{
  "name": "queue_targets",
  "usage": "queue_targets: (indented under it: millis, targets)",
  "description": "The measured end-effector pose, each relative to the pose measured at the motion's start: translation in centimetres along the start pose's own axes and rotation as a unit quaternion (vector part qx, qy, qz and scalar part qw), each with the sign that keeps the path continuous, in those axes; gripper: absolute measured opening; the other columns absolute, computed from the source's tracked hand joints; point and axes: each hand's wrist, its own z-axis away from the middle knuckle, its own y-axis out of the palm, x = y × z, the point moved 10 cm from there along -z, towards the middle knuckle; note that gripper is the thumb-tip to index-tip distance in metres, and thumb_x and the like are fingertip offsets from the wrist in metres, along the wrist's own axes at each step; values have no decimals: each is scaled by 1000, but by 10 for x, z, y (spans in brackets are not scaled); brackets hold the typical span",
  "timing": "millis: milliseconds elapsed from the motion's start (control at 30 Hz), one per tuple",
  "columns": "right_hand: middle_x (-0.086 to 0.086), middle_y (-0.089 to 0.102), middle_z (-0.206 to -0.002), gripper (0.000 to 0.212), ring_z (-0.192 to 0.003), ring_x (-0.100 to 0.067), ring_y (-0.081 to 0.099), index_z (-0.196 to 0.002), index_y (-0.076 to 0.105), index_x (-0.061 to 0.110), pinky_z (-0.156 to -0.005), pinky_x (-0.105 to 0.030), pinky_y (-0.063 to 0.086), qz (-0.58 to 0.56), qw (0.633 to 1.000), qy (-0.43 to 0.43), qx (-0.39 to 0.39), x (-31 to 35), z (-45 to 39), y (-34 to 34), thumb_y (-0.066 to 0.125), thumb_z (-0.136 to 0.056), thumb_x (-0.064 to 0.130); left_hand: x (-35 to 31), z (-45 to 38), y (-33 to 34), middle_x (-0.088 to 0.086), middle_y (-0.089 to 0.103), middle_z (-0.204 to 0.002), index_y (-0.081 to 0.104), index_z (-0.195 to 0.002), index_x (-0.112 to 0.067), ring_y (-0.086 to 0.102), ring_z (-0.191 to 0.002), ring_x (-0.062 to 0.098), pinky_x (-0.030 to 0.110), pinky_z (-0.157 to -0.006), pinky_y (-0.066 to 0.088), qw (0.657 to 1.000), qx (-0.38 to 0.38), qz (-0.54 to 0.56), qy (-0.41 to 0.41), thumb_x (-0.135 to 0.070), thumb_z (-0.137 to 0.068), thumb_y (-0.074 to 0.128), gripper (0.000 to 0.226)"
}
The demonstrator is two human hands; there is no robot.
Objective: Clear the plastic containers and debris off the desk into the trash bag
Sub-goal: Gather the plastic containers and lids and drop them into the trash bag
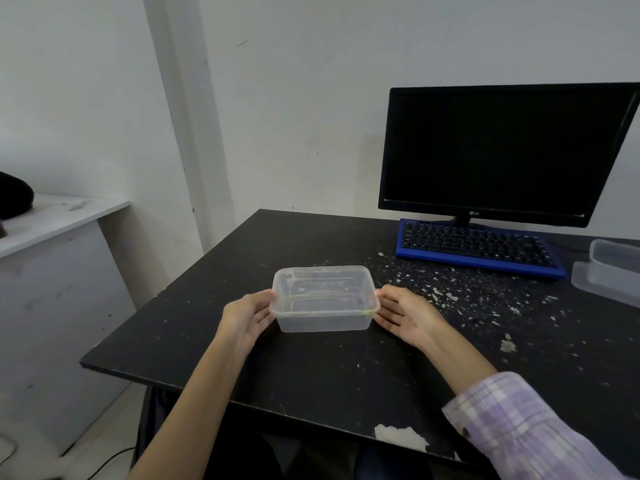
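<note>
A clear rectangular plastic container [323,299], open-topped and empty, stands on the black desk [311,368] in front of me. My left hand [247,317] touches its left end and my right hand [407,315] touches its right end, thumbs at the rim, fingers fairly straight along the sides. White flecks of debris [450,292] are scattered over the desk to the right, with a larger scrap [507,344] near my right forearm. A second clear container [614,261] sits on its lid at the far right edge. No trash bag is in view.
A black monitor [502,150] stands at the back right with a blue-framed keyboard [478,247] in front of it. A white shelf [59,216] is to the left, across a gap. The desk's front edge has a chipped white patch [400,436].
</note>
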Motion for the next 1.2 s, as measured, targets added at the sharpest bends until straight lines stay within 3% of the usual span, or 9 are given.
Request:
queue_targets:
  millis: [233,500,633,867,1033,1200]
  targets:
    - [-9,70,-95,22,-87,-21,68,-95,63,11,-66,-32,56,6,1000,-1,0,1,2,1,69,-76,4,6,2,1,18,70,-94,61,-96,3,69,-87,26,35,-74,55,999,7,43,-31,5,-76,69,21]
    - [-10,67,-89,11,-77,-18,63,-90,63,6,-59,-27,51,75,997,-5,-4,11,6,8,62,-79,3,0,10,5,15,69,-86,62,-85,0,68,-79,24,36,-76,54,1000,-3,13,-16,6,-80,65,8]
    - [-12,65,-88,11,-80,-20,62,-87,61,1,-60,-28,50,59,998,17,4,9,6,7,63,-76,2,-1,9,9,16,67,-90,61,-91,3,66,-81,24,31,-60,53,999,21,23,-34,8,-80,62,12]
    - [-11,69,-94,27,-86,-21,64,-100,65,1,-64,-31,49,45,998,27,19,11,5,12,65,-74,10,-16,12,13,13,72,-86,63,-98,-3,71,-79,24,35,-58,55,999,43,14,-28,2,-78,68,22]
    - [-15,66,-109,40,-97,-29,64,-110,61,11,-75,-39,52,66,994,31,86,12,19,28,69,-71,21,-35,25,5,9,73,-90,63,-102,-5,72,-79,22,34,-66,56,998,59,21,2,-4,-77,70,26]
    - [-14,70,-107,41,-94,-29,69,-111,63,12,-73,-38,56,78,984,30,157,-2,43,60,70,-75,28,-50,50,-34,6,69,-97,62,-104,-7,68,-88,21,32,-70,53,998,42,36,15,-11,-74,74,32]
